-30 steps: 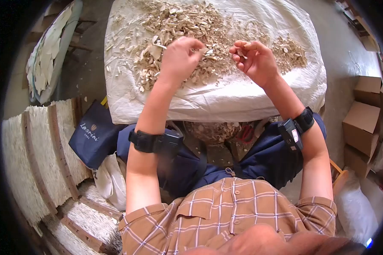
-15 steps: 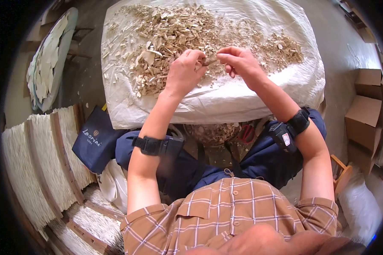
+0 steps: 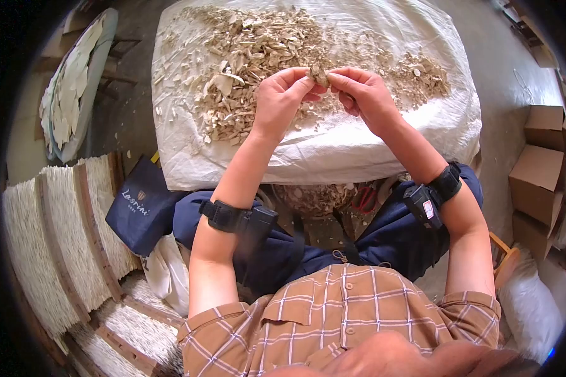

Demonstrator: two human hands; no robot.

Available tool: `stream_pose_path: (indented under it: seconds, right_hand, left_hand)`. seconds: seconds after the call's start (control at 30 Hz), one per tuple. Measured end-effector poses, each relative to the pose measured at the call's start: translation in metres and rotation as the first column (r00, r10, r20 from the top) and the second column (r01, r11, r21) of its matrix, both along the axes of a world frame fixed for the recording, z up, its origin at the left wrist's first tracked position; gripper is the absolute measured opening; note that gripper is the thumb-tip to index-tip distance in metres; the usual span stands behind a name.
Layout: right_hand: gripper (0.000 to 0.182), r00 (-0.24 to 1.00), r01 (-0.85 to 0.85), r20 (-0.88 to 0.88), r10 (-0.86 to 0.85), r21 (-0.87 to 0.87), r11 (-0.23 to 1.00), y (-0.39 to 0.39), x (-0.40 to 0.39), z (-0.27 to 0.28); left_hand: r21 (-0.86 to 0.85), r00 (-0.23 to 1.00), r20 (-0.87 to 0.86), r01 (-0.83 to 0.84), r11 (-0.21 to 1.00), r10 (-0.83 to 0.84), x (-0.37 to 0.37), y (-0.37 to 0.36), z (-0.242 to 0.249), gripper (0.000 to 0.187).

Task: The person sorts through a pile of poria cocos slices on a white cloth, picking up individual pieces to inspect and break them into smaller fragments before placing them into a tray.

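Observation:
A brownish dried slice (image 3: 319, 76) is pinched between my two hands above the table. My left hand (image 3: 282, 100) grips its left side between thumb and forefinger. On the opposite side, the fingertips of my right hand (image 3: 366, 95) are closed on the same slice, the other fingers curled under. Below and behind the hands spreads a large heap of pale, dried slices (image 3: 251, 50) on a white cloth (image 3: 233, 166). A smaller, finer heap (image 3: 424, 75) lies to the right of my right hand.
Beneath the table edge sits a container of similar pieces (image 3: 314, 198), beside a red-handled object (image 3: 365, 199). A navy bag (image 3: 138, 201) and stacked racks of white strips (image 3: 63, 239) stand at left. Cardboard boxes (image 3: 534, 169) and a white sack (image 3: 528, 301) are at right.
My hands have come together; the left has shifted slightly right. The slice, held by the left hand before, is now raised upright with both hands' fingertips on it.

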State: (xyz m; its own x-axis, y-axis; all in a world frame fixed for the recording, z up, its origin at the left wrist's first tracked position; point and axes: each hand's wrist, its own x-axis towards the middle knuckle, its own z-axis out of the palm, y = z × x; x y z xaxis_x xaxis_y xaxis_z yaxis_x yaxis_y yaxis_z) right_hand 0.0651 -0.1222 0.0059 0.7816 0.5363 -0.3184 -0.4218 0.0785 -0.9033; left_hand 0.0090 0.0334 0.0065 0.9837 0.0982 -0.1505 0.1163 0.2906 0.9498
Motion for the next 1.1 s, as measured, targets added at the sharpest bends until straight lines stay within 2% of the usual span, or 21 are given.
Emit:
stream_pose_path:
  seconds: [0.03, 0.1, 0.2, 0.27, 0.33, 0.37, 0.43, 0.5, 0.53, 0.6, 0.73, 0.8, 0.83, 0.87, 0.9, 0.93, 0.97, 1.0, 1.03, 1.07, 1.1]
  right_hand:
    - [0.016, 1.000, 0.005, 0.001, -0.005, 0.000, 1.000, 0.000, -0.001, 0.002]
    - [0.016, 0.992, 0.046, 0.121, -0.043, -0.019, 0.999, 0.000, -0.003, 0.006]
    - [0.016, 0.986, 0.103, 0.135, -0.102, 0.001, 0.995, -0.002, -0.004, 0.006]
    - [0.016, 0.983, 0.117, 0.140, -0.116, -0.001, 0.993, -0.004, -0.003, 0.003]
    - [0.016, 0.981, 0.129, 0.148, -0.127, -0.004, 0.992, -0.006, -0.002, 0.003]
    - [0.017, 0.981, 0.101, 0.166, -0.096, -0.019, 0.995, -0.007, -0.002, 0.003]
    - [0.017, 0.981, 0.073, 0.182, -0.065, -0.034, 0.997, -0.008, -0.002, 0.004]
    - [0.016, 0.899, 0.050, 0.432, 0.077, -0.276, 0.960, -0.010, 0.001, 0.005]
    - [0.016, 0.899, 0.050, 0.431, 0.077, -0.275, 0.960, -0.011, 0.002, 0.006]
    - [0.015, 0.807, 0.078, 0.571, 0.151, -0.356, 0.931, -0.015, 0.003, 0.009]
    - [0.016, 0.743, 0.099, 0.641, 0.192, -0.389, 0.916, -0.016, 0.001, 0.013]
    - [0.015, 0.497, 0.216, 0.813, 0.303, -0.454, 0.864, -0.015, 0.000, 0.013]
    - [0.015, 0.497, 0.218, 0.814, 0.302, -0.453, 0.864, -0.013, -0.002, 0.012]
    - [0.014, 0.351, 0.291, 0.870, 0.346, -0.453, 0.843, -0.011, -0.005, 0.009]
    - [0.014, 0.198, 0.364, 0.899, 0.392, -0.438, 0.822, -0.009, -0.007, 0.007]
    - [0.010, 0.131, 0.356, 0.914, 0.384, -0.405, 0.842, -0.008, -0.007, 0.005]
    - [0.010, 0.131, 0.357, 0.914, 0.383, -0.404, 0.842, -0.007, -0.006, 0.004]
    - [0.010, 0.180, 0.340, 0.942, 0.283, -0.330, 0.880, -0.005, -0.005, 0.004]
    - [0.009, 0.227, 0.327, 0.957, 0.181, -0.250, 0.911, -0.004, -0.004, 0.005]
    - [0.009, 0.223, 0.326, 0.958, 0.179, -0.246, 0.913, -0.002, -0.004, 0.005]
    - [0.010, 0.571, 0.248, 0.821, 0.013, -0.188, 0.950, 0.000, -0.006, 0.005]
  left_hand:
    - [-0.023, 1.000, 0.003, -0.012, 1.000, 0.012, 0.001, -0.001, 0.000, 0.017]
    - [-0.046, 1.000, 0.006, -0.019, 0.999, 0.020, 0.001, -0.005, 0.001, 0.018]
    - [0.018, 0.998, 0.057, -0.030, 0.999, 0.028, 0.000, -0.011, 0.002, 0.020]
    - [-0.082, 0.996, 0.087, 0.001, 0.997, 0.006, 0.002, -0.013, 0.004, 0.019]
    - [-0.005, 0.997, 0.079, -0.012, 1.000, 0.012, 0.002, -0.016, 0.003, 0.019]
    - [0.071, 0.997, 0.072, -0.027, 0.997, 0.022, 0.002, -0.017, 0.003, 0.019]
    - [0.064, 0.999, 0.046, -0.031, 0.997, 0.028, 0.005, -0.016, 0.002, 0.018]
    - [0.058, 0.999, 0.020, -0.036, 0.998, 0.035, 0.006, -0.016, 0.001, 0.018]
    - [0.048, 0.999, 0.024, -0.044, 0.998, 0.043, 0.007, -0.017, 0.002, 0.017]
    - [0.039, 0.998, 0.026, -0.053, 0.998, 0.052, 0.007, -0.018, 0.002, 0.017]
    - [0.127, 0.998, 0.065, -0.024, 0.992, 0.016, 0.006, -0.019, 0.000, 0.016]
    - [0.152, 0.997, 0.071, -0.020, 0.988, 0.009, 0.005, -0.021, -0.002, 0.015]
    - [0.251, 0.998, 0.054, -0.053, 0.966, 0.041, 0.003, -0.023, -0.003, 0.013]
    - [0.348, 0.996, 0.041, -0.083, 0.934, 0.074, 0.002, -0.026, -0.003, 0.011]
    - [0.349, 0.997, 0.041, -0.081, 0.934, 0.071, 0.002, -0.028, -0.004, 0.011]
    - [0.278, 0.995, 0.006, -0.102, 0.955, 0.104, 0.002, -0.031, -0.003, 0.010]
    - [0.207, 0.990, -0.032, -0.125, 0.970, 0.135, 0.002, -0.032, -0.003, 0.010]
    - [0.209, 0.991, -0.031, -0.124, 0.970, 0.133, 0.003, -0.031, -0.002, 0.010]
    - [0.017, 0.991, -0.067, -0.116, 0.993, 0.117, 0.004, -0.029, -0.001, 0.010]
    - [-0.176, 0.990, -0.098, -0.113, 0.978, 0.097, 0.006, -0.026, 0.001, 0.011]
    - [-0.175, 0.990, -0.095, -0.117, 0.978, 0.102, 0.007, -0.025, 0.001, 0.011]
